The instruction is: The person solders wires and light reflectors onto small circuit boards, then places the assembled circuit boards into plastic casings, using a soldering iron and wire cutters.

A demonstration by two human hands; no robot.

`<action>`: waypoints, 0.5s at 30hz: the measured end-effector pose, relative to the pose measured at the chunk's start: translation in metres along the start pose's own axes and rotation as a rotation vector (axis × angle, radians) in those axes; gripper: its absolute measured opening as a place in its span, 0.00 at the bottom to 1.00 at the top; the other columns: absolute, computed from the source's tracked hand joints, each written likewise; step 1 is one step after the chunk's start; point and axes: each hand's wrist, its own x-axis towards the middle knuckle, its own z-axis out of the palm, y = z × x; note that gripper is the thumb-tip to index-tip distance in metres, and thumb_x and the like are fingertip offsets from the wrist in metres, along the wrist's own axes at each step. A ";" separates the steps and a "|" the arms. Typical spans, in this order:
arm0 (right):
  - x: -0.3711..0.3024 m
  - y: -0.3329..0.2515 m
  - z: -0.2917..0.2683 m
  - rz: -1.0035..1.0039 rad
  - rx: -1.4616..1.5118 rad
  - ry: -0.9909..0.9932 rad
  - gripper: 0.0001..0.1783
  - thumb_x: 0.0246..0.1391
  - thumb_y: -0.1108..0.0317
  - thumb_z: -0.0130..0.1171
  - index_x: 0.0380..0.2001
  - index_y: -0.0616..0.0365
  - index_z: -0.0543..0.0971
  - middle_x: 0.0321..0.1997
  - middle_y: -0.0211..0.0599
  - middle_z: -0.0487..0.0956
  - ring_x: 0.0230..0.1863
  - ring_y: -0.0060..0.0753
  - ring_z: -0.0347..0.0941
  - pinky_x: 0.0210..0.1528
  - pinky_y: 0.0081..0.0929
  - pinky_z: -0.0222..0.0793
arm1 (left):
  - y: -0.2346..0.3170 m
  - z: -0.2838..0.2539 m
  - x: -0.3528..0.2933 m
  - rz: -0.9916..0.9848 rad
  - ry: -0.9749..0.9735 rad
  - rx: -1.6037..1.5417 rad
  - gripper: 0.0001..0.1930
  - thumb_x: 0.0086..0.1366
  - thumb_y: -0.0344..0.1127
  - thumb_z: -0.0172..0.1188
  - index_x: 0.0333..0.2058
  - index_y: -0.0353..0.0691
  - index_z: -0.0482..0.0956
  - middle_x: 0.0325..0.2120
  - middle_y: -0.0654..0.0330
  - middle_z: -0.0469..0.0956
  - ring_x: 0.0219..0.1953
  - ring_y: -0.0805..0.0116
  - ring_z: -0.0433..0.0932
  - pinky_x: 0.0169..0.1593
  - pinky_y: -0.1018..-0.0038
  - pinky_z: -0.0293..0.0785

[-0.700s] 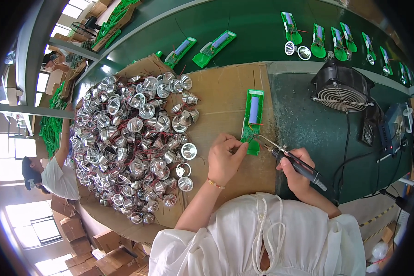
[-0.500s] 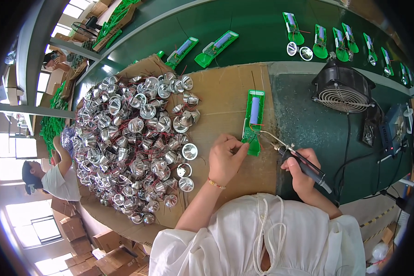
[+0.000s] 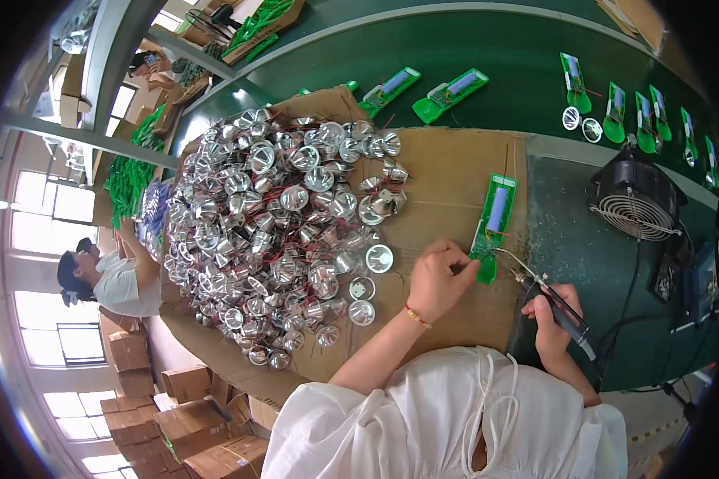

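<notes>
A green plastic housing lies on the cardboard in front of me, with a purple cylindrical battery, thin wires and a small circuit board in it. My left hand is closed in a pinch against the housing's near left side; what its fingertips hold is too small to make out. In my right hand is a soldering iron with a thin bent feed tube. Its tip points at the wires on the board; whether it touches cannot be told.
A big heap of silver reflector cups with red wires covers the cardboard on the left. A black fan stands at the right. More green housings lie along the far bench. Another person works at the left.
The whole view has swung left, so the bench and my hands appear farther right. Both hands keep about the same place at the housing, the iron still held.
</notes>
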 end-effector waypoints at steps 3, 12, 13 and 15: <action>0.000 0.000 0.000 0.001 0.004 0.006 0.08 0.48 0.74 0.53 0.30 0.64 0.66 0.24 0.37 0.72 0.21 0.24 0.72 0.24 0.19 0.69 | -0.001 0.001 -0.001 -0.004 0.001 0.000 0.07 0.47 0.32 0.62 0.18 0.35 0.78 0.21 0.58 0.72 0.23 0.63 0.72 0.27 0.71 0.69; 0.001 0.001 0.000 -0.018 0.013 -0.005 0.08 0.49 0.75 0.52 0.30 0.64 0.65 0.25 0.38 0.71 0.21 0.24 0.72 0.23 0.18 0.68 | -0.001 -0.001 -0.001 0.048 0.004 -0.002 0.06 0.46 0.32 0.62 0.19 0.36 0.78 0.22 0.59 0.72 0.23 0.64 0.72 0.27 0.72 0.69; 0.002 0.001 0.001 -0.030 0.010 -0.002 0.07 0.49 0.75 0.52 0.30 0.64 0.65 0.26 0.38 0.71 0.21 0.24 0.72 0.22 0.18 0.68 | 0.000 -0.002 -0.001 0.051 0.002 -0.003 0.06 0.46 0.32 0.63 0.19 0.36 0.78 0.23 0.59 0.72 0.22 0.65 0.73 0.28 0.72 0.70; 0.002 0.001 0.001 -0.043 0.009 0.000 0.07 0.49 0.75 0.52 0.30 0.64 0.65 0.26 0.37 0.71 0.21 0.24 0.72 0.22 0.18 0.68 | 0.002 -0.006 -0.001 0.048 -0.024 0.007 0.06 0.47 0.32 0.63 0.21 0.35 0.78 0.24 0.59 0.72 0.23 0.67 0.73 0.28 0.74 0.69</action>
